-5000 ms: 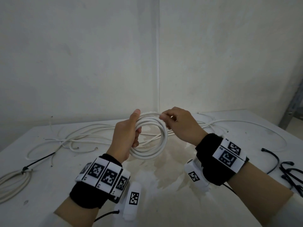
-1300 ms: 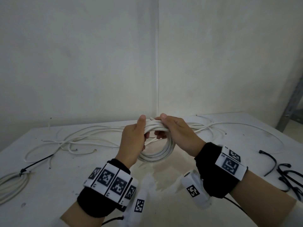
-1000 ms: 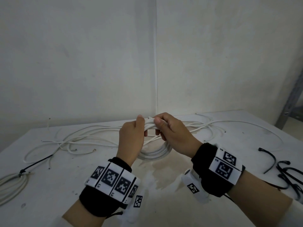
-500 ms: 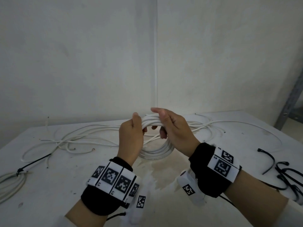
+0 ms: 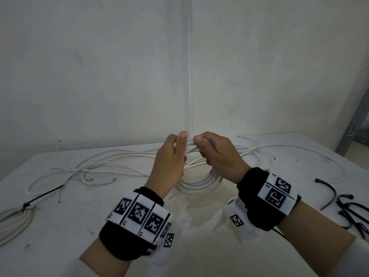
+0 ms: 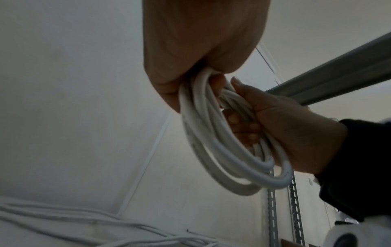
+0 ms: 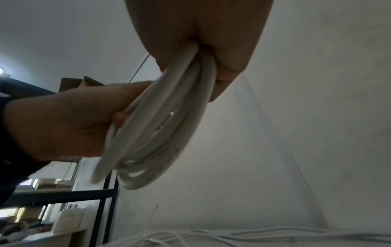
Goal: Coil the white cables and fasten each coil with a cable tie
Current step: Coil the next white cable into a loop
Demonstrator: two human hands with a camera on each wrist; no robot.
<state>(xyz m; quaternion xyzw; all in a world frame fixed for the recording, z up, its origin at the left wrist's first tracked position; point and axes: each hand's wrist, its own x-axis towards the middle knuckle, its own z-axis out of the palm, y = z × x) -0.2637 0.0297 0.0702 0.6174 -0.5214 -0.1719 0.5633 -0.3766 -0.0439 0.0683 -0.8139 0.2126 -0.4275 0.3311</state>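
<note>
left hand [image 5: 169,162]: grips top of white cable coil [image 5: 199,182], thumb up | right hand [image 5: 217,154]: curled round same top, just beside left | coil hangs above table [image 5: 99,216] | loose cables [image 5: 99,166] spread behind | tied coil [image 5: 14,220] far left | black cable ties [image 5: 347,208] far right

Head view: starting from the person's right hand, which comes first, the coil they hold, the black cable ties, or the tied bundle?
1. coil: gripped by the right hand.
2. black cable ties: on the table's right.
3. tied bundle: far left edge.
</note>
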